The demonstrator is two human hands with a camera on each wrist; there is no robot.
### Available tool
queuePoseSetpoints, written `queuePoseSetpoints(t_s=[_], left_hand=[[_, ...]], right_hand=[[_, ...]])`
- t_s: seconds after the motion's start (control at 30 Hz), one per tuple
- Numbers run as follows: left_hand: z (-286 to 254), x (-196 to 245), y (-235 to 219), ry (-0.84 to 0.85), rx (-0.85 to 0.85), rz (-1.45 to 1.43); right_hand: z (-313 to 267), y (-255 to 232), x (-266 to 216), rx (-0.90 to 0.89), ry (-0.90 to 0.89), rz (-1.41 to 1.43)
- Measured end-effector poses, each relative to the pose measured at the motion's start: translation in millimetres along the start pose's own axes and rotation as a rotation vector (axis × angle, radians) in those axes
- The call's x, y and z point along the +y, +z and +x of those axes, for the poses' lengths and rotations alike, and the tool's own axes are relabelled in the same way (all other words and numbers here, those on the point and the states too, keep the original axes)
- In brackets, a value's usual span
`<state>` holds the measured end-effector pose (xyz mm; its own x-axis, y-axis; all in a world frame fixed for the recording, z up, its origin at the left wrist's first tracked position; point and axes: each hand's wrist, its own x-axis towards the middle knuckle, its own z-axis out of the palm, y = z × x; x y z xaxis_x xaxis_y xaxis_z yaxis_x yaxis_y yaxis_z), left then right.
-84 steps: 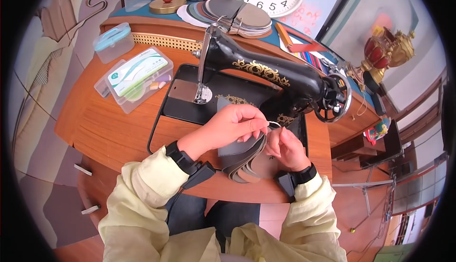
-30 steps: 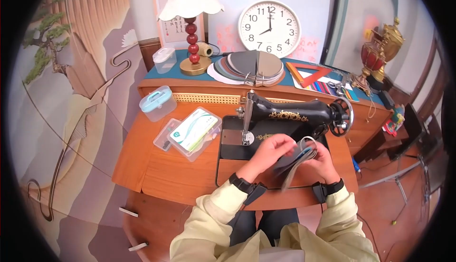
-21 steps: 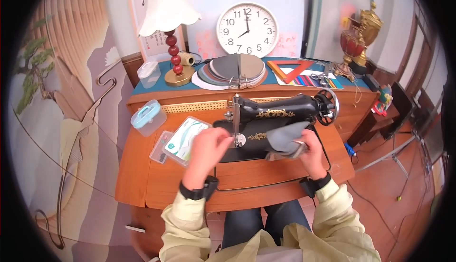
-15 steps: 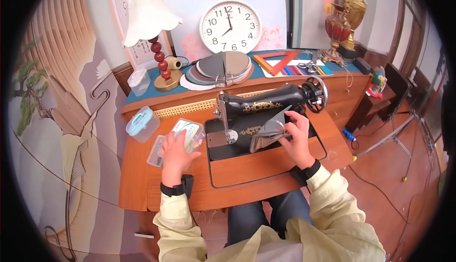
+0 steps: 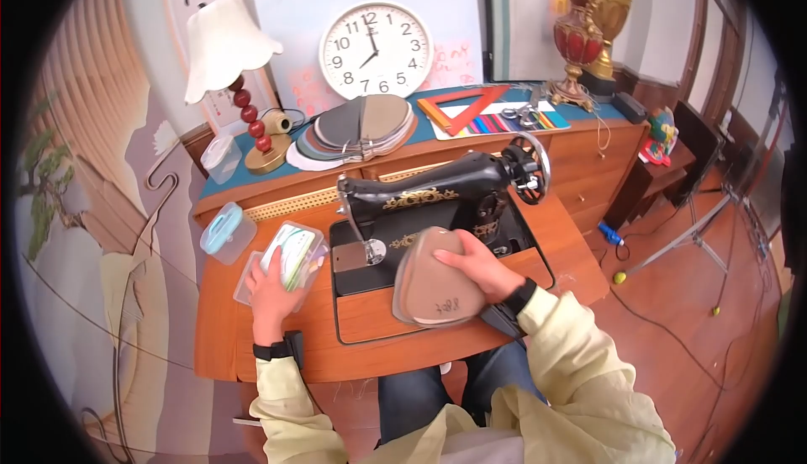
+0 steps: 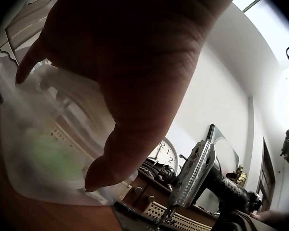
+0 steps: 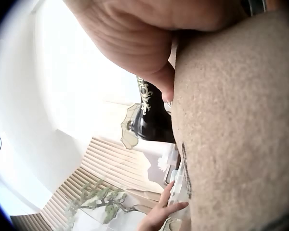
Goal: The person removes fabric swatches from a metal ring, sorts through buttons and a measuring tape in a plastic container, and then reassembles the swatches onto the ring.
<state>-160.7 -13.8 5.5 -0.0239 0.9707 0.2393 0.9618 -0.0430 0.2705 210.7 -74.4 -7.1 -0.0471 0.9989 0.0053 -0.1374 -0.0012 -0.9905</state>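
In the head view my right hand (image 5: 479, 267) holds a fanned bundle of rounded swatches (image 5: 439, 283), thumb on top and the other fingers hidden beneath. The uppermost swatch is brown with handwritten digits; in the right wrist view its grainy face (image 7: 236, 115) fills the right side. My left hand (image 5: 271, 296) spans a clear plastic box (image 5: 316, 264) with a white and green label. In the left wrist view the thumb (image 6: 98, 175) bends at one edge of the box and a finger lies over the opposite side. A black sewing machine (image 5: 429, 191) stands behind the swatches.
Another clear box with a blue lid (image 5: 225, 230) stands behind the left hand. On the rear shelf are a lamp (image 5: 248, 119), a second swatch bundle (image 5: 357, 128), a clock (image 5: 376, 50), an orange triangle ruler (image 5: 462, 109) and scissors (image 5: 525, 113). The wooden table (image 5: 227, 338) ends near the knees.
The left hand has left the swatches and reached left to the labelled plastic box. The right hand has kept the swatches and turned them, brown face up, over the front of the machine bed.
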Motion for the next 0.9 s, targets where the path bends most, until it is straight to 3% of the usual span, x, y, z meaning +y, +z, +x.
queuePoseSetpoints(t_s=[0.07, 0.17, 0.2, 0.23, 0.43, 0.57, 0.7, 0.8, 0.9], left_hand=[[1, -3, 2, 0.020, -0.001, 0.004], [1, -8, 5, 0.029, -0.022, 0.031], [4, -9, 5, 0.028, -0.029, 0.041], [6, -10, 5, 0.041, -0.020, 0.049], [2, -10, 7, 0.050, 0.007, 0.024], [3, -12, 2, 0.074, 0.035, -0.003], [-14, -3, -16, 0.085, 0.063, -0.079], [-43, 24, -49, 0.153, -0.018, -0.159], [-60, 62, -74, 0.350, -0.223, -0.227]], right_hand=[[24, -7, 10, -0.069, 0.041, 0.009], [58, -15, 45, 0.224, -0.272, -0.519], [49, -11, 38, 0.229, -0.352, -0.674], [40, -8, 39, 0.208, -0.460, -0.717], [-5, -9, 21, -0.241, -0.338, -1.150], [-3, -10, 16, -0.235, -0.207, -1.216], [2, -8, 20, -0.199, -0.283, -1.240], [11, -10, 19, -0.246, -0.438, -0.988], [18, -5, -5, -0.496, -0.482, -0.545]])
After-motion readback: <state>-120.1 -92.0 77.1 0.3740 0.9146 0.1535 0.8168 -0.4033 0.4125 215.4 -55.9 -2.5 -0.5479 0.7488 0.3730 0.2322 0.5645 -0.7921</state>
